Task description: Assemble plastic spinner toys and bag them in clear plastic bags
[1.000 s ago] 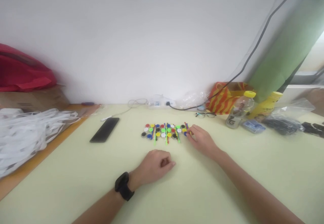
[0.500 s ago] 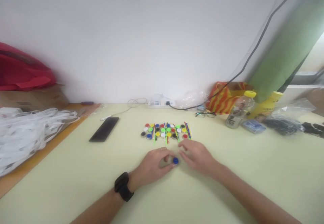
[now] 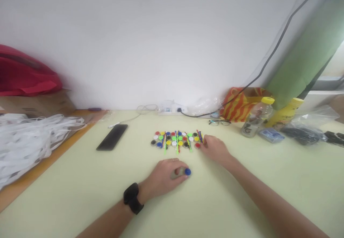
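Observation:
A small blue round disc (image 3: 187,172) rests at the fingertips of my left hand (image 3: 168,175), pinched between thumb and index finger just above or on the table. My right hand (image 3: 216,148) is at the right end of a group of coloured discs (image 3: 168,142) and thin plastic sticks (image 3: 176,143). Its bent fingertips touch the bundle of blue and yellow sticks (image 3: 200,136) there, close to a red disc (image 3: 197,145). What those fingers grip is hidden. The discs lie in short rows, with sticks between them.
Left of the discs lies a black phone (image 3: 112,137), with white straps (image 3: 34,134) beyond it. At the back stand a power strip (image 3: 172,109), glasses (image 3: 219,122) and an orange-yellow bag (image 3: 232,105). Two bottles, one of them clear (image 3: 256,118), are on the right.
My right hand has moved away from the blue disc, up and to the right, to the sticks at the end of the group. My left hand stays at the blue disc.

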Demonstrator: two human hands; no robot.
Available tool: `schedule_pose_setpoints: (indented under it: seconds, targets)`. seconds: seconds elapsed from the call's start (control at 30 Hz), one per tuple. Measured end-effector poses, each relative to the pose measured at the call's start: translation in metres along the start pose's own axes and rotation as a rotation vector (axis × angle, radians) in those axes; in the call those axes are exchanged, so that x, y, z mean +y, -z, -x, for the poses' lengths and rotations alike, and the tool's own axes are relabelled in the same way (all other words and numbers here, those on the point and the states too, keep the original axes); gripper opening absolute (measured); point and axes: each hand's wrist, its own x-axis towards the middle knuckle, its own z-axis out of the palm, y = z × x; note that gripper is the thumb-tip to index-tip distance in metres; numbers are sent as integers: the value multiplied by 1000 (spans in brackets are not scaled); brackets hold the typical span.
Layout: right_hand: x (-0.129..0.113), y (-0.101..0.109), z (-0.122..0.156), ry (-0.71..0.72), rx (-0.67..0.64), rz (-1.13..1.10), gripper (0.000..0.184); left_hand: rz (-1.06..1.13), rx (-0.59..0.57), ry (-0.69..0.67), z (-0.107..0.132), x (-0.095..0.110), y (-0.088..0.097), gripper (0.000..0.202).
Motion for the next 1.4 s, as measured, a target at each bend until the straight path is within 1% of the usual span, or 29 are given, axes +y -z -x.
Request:
schedule_pose_setpoints:
  seconds: [0.07, 0.23, 0.43, 0.53, 0.67, 0.9, 1.03, 1.13, 1.23, 1.3, 1.4]
  targets:
    - [-3, 3, -1, -4, -23, 51, 17, 1, 4, -2, 0, -1, 0, 17]
    - [-9, 7, -4, -41, -71, 143, 22, 7, 4, 6, 0, -2, -1, 17]
    - [-14, 8, -4, -62, -79, 160, 27, 7, 3, 1, -1, -2, -1, 17]
    - [-15, 9, -3, -67, -91, 166, 27, 1, 6, 2, -1, -1, -2, 16]
    - [-13, 10, 1, -62, -89, 178, 31, 2, 10, -1, -1, -1, -2, 17]
    - [-13, 8, 5, -46, -96, 172, 24, 15, 8, 7, 0, -1, -1, 17]
    - [-10, 12, 3, -54, -88, 145, 22, 26, 19, 14, -1, -3, -2, 18]
    - [-2, 22, 3, -70, -39, 5, 17, 37, 32, 16, -2, -5, -3, 19]
    - [7, 32, 9, -6, 45, -282, 14, 43, 30, 9, -2, -5, -3, 20]
    - [10, 37, 20, 51, 26, -557, 14, 39, 21, 6, -2, -4, -3, 20]
    - [11, 39, 40, 90, -87, -964, 17, 38, 16, 2, -2, -2, -2, 20]
